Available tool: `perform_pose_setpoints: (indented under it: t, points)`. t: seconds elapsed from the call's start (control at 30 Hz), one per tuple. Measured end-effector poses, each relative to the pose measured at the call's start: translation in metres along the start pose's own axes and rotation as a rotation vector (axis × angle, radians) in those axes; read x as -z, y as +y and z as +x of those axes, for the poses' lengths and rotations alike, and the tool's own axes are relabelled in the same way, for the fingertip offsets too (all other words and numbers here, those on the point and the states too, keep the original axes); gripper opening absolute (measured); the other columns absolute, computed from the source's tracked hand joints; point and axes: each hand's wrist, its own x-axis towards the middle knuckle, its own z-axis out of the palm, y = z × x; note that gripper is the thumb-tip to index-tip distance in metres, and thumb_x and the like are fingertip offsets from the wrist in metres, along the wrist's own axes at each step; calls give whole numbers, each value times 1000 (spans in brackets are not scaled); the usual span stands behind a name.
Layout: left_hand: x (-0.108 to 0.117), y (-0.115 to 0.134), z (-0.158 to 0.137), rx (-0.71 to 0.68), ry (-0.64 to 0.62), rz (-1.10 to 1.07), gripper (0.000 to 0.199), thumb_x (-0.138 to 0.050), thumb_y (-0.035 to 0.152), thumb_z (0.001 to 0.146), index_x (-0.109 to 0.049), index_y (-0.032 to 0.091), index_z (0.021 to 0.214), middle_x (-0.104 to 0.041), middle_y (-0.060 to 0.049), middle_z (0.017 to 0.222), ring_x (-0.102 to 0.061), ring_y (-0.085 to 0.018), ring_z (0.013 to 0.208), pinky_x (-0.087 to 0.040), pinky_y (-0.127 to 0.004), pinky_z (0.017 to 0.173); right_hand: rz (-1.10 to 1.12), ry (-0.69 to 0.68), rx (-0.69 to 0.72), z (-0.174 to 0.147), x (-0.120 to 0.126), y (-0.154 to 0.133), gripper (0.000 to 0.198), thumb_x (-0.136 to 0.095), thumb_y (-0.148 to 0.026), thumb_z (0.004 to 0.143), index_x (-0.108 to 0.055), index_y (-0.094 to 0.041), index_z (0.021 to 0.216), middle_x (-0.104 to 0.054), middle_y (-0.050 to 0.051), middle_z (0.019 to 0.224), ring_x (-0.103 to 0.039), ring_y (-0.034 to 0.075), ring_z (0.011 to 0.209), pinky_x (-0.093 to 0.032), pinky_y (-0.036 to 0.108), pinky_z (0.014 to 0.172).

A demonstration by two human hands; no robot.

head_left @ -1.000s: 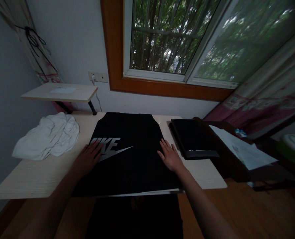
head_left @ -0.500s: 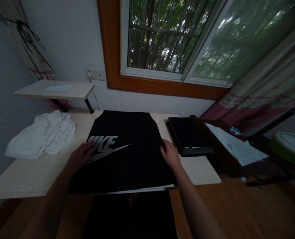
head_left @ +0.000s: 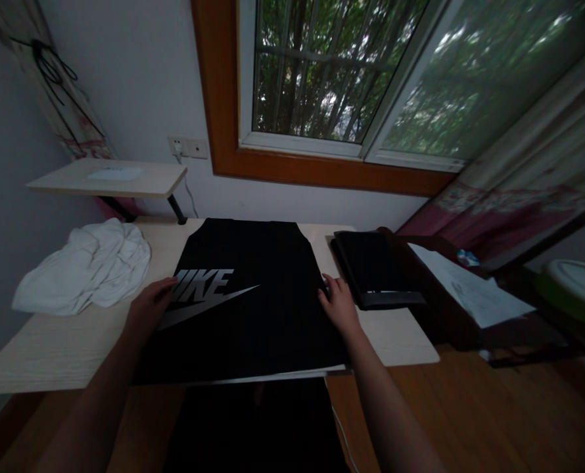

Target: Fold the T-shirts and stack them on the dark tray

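A black garment (head_left: 267, 322) with a silver NIKE logo lies spread flat on a pale wooden table (head_left: 396, 335), its folded shape wide at the front edge. My left hand (head_left: 149, 307) rests at the garment's left edge beside the logo, fingers stretched out and pointing inward. At the opposite edge, my right hand (head_left: 338, 305) has its thumb on the cloth and its fingers apart along the side. Neither hand visibly lifts the fabric. A strip of white shows beneath the garment's front edge.
A crumpled white cloth (head_left: 88, 266) lies at the left, below a small raised shelf (head_left: 159, 180). Folded black clothing (head_left: 371, 266) sits at the right. Beyond it stands a dark chair (head_left: 450, 315) with white paper (head_left: 465, 289). A window (head_left: 332, 85) is behind the table.
My left hand has slid left, from over the logo's first letters to the garment's edge, uncovering more of the logo. The right hand has stayed nearly in place.
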Motion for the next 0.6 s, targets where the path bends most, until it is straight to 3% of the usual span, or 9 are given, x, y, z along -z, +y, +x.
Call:
perform_pose_setpoints:
  t: [0.4, 0.6]
  points:
    - [-3, -4, 8, -87, -37, 229, 36, -48, 41, 86, -78, 23, 93, -78, -11, 104, -69, -31, 110, -49, -50, 106, -53, 1, 28, 0, -1, 2, 47, -47, -36, 97, -59, -22, 141, -61, 14, 118, -56, 33, 112, -48, 49, 103]
    - [-1, -1, 6, -86, -36, 246, 34, -48, 42, 87, -77, 25, 92, -79, -8, 97, -70, -30, 100, -47, -49, 103, -36, 6, 31, 0, -2, 3, 46, -47, -35, 97, -59, -23, 140, -62, 13, 115, -56, 33, 111, -48, 50, 102]
